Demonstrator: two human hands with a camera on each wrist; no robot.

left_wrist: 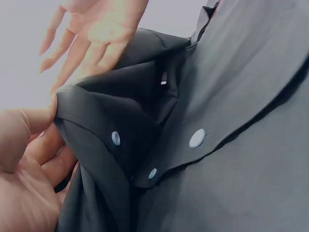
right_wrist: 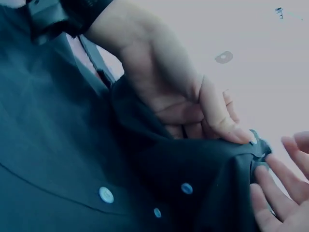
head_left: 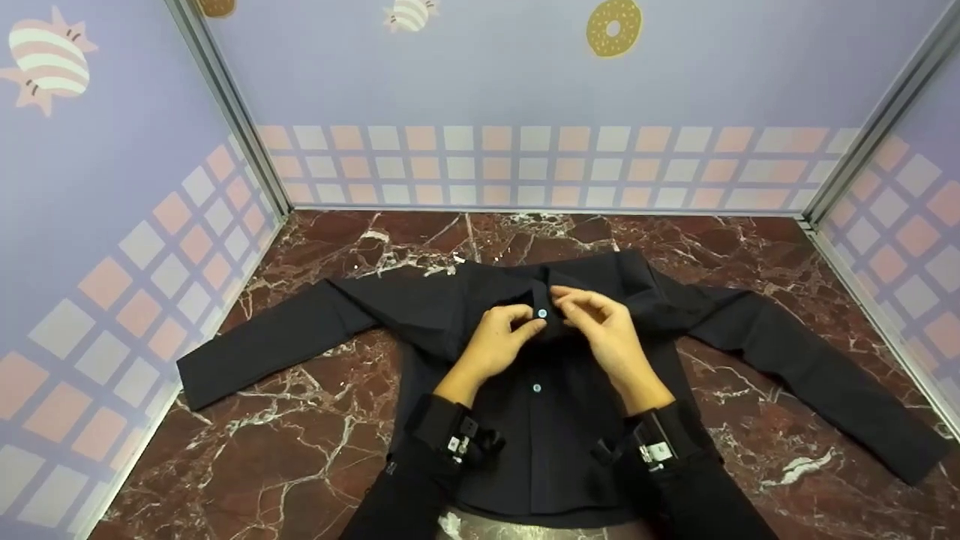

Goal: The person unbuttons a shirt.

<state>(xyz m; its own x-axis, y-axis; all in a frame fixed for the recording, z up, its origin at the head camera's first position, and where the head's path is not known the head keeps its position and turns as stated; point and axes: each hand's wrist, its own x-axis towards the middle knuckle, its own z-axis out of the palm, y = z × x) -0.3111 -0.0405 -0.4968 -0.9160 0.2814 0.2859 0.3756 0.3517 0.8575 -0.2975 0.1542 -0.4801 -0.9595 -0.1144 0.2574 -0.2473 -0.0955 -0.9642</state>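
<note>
A black button-up shirt lies spread front up, collar away from me and both sleeves out. My left hand pinches the front edge near the collar between thumb and curled fingers, beside a pale button. In the right wrist view, the left thumb presses right by that button. My right hand is opposite, its fingertips at the same raised edge; in the left wrist view, the right fingers stretch loosely behind the cloth. Lower on the front is another button.
The shirt rests on a reddish-brown marbled table. Its left sleeve and right sleeve reach out to either side. Patterned lilac panels wall in the back and sides.
</note>
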